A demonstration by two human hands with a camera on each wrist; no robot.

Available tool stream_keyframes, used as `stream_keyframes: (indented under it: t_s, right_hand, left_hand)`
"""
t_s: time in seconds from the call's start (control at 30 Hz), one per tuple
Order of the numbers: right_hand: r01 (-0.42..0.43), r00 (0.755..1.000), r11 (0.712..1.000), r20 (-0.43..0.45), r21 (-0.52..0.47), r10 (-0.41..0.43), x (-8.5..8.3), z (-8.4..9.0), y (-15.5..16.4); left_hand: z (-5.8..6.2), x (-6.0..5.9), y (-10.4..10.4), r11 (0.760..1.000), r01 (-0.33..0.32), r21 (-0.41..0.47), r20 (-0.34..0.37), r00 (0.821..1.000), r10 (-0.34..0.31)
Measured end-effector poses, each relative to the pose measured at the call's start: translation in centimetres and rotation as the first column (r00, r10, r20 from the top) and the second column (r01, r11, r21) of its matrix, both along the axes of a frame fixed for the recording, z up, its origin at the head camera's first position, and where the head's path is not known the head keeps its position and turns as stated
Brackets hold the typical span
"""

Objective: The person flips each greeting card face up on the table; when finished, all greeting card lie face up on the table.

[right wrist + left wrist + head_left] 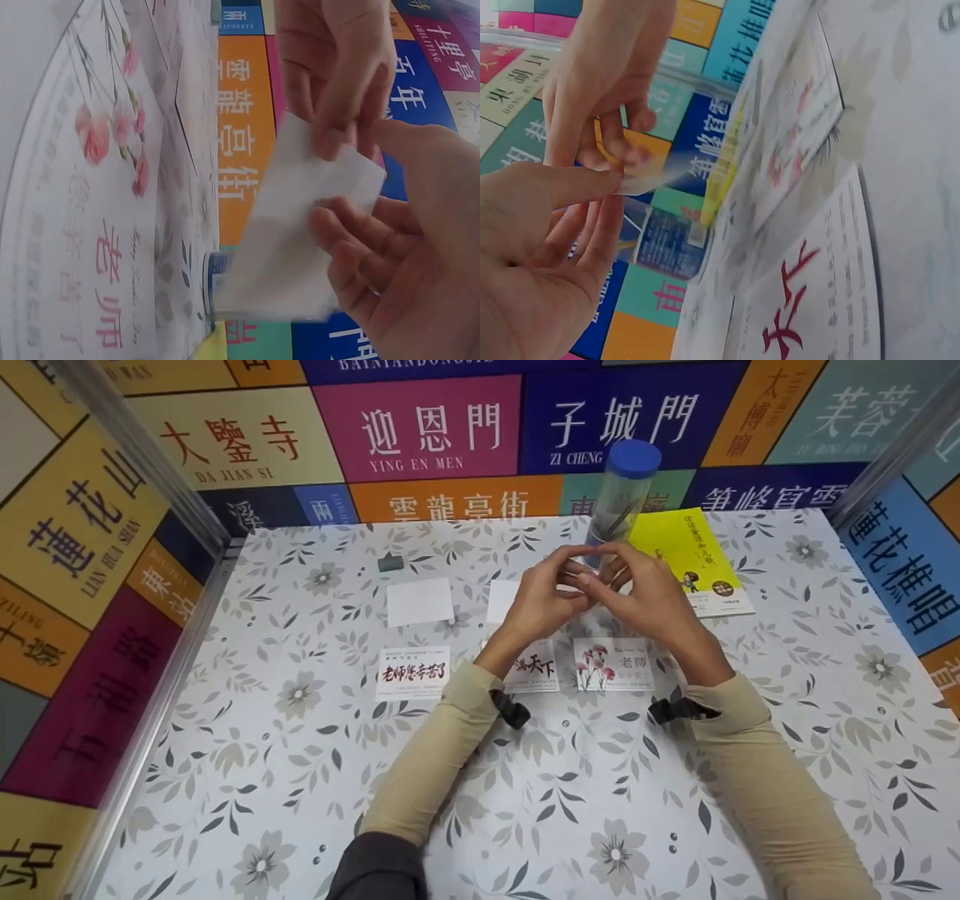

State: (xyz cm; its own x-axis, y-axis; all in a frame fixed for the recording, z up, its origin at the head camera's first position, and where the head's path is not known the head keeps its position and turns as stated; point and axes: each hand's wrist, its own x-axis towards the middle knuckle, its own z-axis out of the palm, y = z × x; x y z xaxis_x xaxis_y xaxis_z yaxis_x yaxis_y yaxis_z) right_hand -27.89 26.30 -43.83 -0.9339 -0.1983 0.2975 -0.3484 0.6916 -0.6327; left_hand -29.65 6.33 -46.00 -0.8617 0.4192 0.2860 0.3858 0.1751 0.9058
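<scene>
Both hands meet above the middle of the table and pinch one small, thin, whitish translucent sheet (292, 240) between them. My left hand (566, 585) holds its edge between thumb and fingers; the sheet (649, 180) shows as a pale film at those fingertips. My right hand (604, 581) pinches the opposite side. In the head view the fingers hide the sheet. Below the hands lie a carnation card (613, 664) and a card with bold characters (534, 667), half covered by my left wrist.
A card with red calligraphy (412, 672) and two blank white cards (420, 601) lie to the left. A blue-capped clear tube (622, 491) stands behind the hands, beside a yellow book (690, 559). A small dark clip (390, 562) sits far left. Patterned walls enclose the table.
</scene>
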Motion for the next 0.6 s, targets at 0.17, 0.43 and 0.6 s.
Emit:
stream_keyframes:
  t_s: [0.17, 0.43, 0.6]
  right_hand:
    - [-0.075, 0.996, 0.994, 0.038, -0.082, 0.078, 0.1, 0.6, 0.8]
    - [-0.078, 0.98, 0.997, 0.182, -0.026, 0.082, -1.0, 0.1, 3.6]
    - [-0.052, 0.958, 0.999, 0.281, 0.006, 0.048, -1.7, -1.6, 4.6]
  left_hand:
    - [0.4, 0.6, 0.1, 0.994, 0.072, 0.086, 0.004, 0.997, -0.073]
    - [-0.9, -0.3, -0.8, 0.981, -0.101, -0.164, -0.091, 0.992, 0.087]
    - [-1.8, -0.2, -0.8, 0.966, -0.04, -0.257, -0.01, 0.999, 0.039]
